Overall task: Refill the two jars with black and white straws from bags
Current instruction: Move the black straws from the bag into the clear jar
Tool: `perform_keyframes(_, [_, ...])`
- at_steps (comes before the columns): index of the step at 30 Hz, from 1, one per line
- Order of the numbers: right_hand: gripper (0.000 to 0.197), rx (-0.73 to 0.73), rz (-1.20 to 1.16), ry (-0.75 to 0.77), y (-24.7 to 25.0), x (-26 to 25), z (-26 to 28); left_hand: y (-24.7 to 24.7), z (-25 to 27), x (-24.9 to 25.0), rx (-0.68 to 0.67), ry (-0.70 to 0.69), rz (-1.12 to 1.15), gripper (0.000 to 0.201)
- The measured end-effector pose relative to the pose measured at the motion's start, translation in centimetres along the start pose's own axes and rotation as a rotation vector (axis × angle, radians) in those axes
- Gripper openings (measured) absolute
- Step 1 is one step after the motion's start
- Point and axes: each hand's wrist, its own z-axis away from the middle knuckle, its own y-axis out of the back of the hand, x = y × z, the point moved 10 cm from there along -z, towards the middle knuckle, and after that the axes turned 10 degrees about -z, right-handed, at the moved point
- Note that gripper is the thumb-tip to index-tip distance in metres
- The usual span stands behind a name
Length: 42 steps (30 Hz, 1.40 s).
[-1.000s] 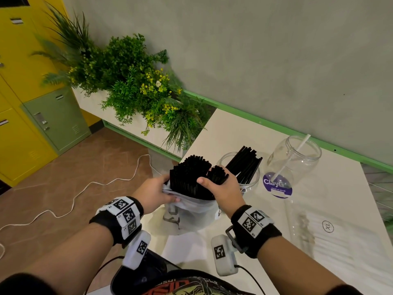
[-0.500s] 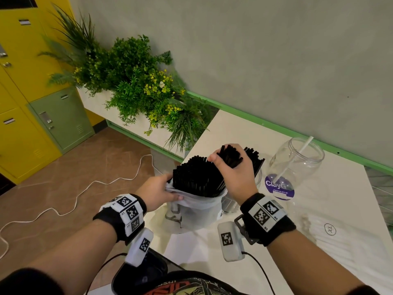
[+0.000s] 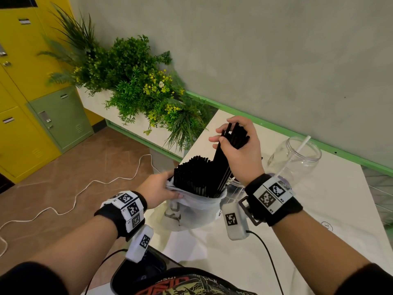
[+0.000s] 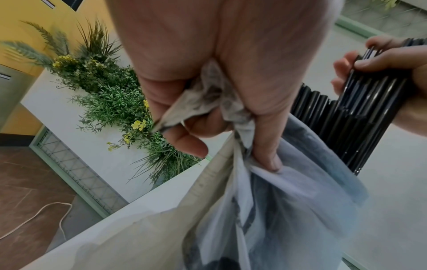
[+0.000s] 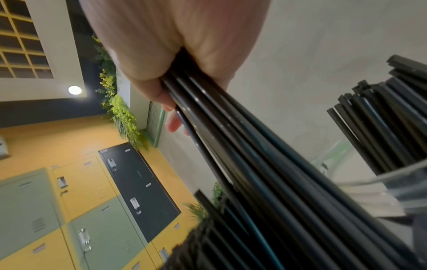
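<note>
A white plastic bag [image 3: 197,207] stands on the table [image 3: 319,241], packed with black straws [image 3: 191,177]. My left hand [image 3: 158,189] grips the bag's rim at its left side; in the left wrist view the fingers [image 4: 265,138] bunch the plastic [image 4: 289,210]. My right hand [image 3: 240,147] holds a bundle of black straws [image 3: 225,158] lifted partly out of the bag, their lower ends still inside. Behind that hand stands a jar with black straws [image 5: 381,127], mostly hidden in the head view. A clear jar [image 3: 297,160] to the right holds one white straw [image 3: 302,145].
A planter with green plants [image 3: 136,86] stands left of the table's far end. Yellow and green lockers [image 3: 42,116] line the left wall. A white cord [image 3: 85,188] lies on the brown floor. A clear bag [image 3: 340,241] lies flat on the table at right.
My right hand has risen from the bag's top with a bundle of black straws, drawing them upward. The left hand has kept its grip on the bag's rim.
</note>
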Motion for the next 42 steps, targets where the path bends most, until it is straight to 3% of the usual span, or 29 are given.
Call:
perform_keyframes(7, [0.039,0.066,-0.084,0.097,1.7,-4.2,-2.5,0.3,0.1,0.0,0.015,0.006,0.005,0.058])
perform_keyframes(15, [0.039,0.099,-0.036,0.123,2.9,-4.9,-2.9,0.3,-0.3,0.4,0.020,-0.006,-0.004,0.061])
perform_keyframes(27, [0.040,0.377,-0.032,0.265,12.2,-8.9,-5.5,0.5,-1.0,-0.7,-0.015,0.022,-0.059,0.070])
perform_keyframes(37, [0.045,0.518,0.114,0.218,12.6,-1.1,-1.4,0.5,-0.4,0.1,-0.007,-0.013,-0.039,0.052])
perform_keyframes(42, [0.036,0.404,0.215,0.142,9.7,3.3,0.4,0.8,-0.3,0.2,-0.002,-0.001,-0.035,0.052])
